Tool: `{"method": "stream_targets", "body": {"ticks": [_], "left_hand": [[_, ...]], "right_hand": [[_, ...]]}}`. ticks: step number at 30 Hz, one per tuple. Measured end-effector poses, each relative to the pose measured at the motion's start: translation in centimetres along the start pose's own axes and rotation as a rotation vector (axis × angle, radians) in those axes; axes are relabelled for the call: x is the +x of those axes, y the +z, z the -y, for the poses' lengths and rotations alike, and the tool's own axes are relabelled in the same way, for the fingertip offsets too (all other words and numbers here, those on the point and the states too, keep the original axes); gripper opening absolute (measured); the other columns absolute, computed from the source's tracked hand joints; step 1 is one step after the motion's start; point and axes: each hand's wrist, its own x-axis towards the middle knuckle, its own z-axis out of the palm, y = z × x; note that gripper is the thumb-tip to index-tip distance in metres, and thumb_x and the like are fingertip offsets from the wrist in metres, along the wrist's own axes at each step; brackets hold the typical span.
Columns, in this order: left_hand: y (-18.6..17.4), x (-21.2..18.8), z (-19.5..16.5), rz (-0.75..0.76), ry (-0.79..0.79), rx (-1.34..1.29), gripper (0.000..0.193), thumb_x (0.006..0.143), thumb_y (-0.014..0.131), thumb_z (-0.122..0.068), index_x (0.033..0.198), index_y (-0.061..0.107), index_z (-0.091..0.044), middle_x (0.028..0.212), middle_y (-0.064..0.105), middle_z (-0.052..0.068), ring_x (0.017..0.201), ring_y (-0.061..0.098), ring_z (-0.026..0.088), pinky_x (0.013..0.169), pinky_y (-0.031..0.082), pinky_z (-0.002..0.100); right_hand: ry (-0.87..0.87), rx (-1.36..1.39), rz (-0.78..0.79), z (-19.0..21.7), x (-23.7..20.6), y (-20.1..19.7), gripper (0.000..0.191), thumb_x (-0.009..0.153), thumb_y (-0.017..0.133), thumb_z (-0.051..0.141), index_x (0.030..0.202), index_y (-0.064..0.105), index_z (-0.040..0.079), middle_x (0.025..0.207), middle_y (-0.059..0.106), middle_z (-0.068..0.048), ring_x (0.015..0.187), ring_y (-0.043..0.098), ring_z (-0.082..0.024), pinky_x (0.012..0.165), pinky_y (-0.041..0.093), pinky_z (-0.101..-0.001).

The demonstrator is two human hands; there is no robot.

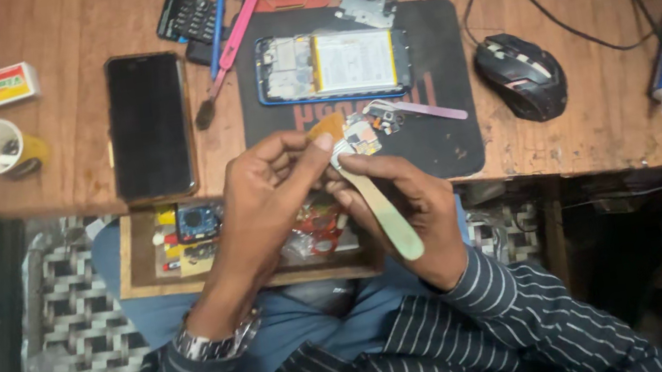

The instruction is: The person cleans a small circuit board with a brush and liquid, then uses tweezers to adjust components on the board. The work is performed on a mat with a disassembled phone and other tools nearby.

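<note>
your right hand is wrapped tight round a pale green stick | your left hand pinches a small circuit board in its fingertips, right above the desk edge | behind that, opened phone on the black mat | dark phone to the left, mouse right

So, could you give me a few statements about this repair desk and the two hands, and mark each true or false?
1. The right hand holds a pale green flat plastic pry tool. True.
2. The opened blue-framed phone lies on the dark work mat. True.
3. The black computer mouse sits left of the mat. False: it sits right of it.
4. The left hand rests flat on the wooden desk. False: it is raised, pinching a small circuit board.
</note>
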Motion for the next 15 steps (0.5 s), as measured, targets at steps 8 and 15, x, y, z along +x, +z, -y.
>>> {"method": "stream_targets", "body": {"ticks": [8,15], "left_hand": [[-6.4,-0.6,1.0,0.019,-0.08,-0.136,0.016,0.1,0.067,-0.015,0.103,0.066,0.001,0.082,0.068,0.002,0.066,0.061,0.004,0.056,0.048,0.02],[-6.5,0.7,2.8,-0.021,0.043,-0.037,0.009,0.099,0.065,-0.007,0.102,0.063,0.001,0.092,0.071,0.006,0.078,0.066,0.006,0.067,0.059,0.024]], "right_hand": [[0.087,0.093,0.107,-1.6,-1.5,6.3,0.049,0.096,0.066,-0.009,0.142,0.054,-0.004,0.13,0.069,-0.015,0.121,0.069,-0.018,0.106,0.055,-0.0319],[0.056,0.099,-0.006,-3.8,-3.5,4.5,0.05,0.098,0.066,-0.009,0.144,0.048,-0.003,0.126,0.07,-0.015,0.114,0.07,-0.017,0.106,0.055,-0.0313]]}}
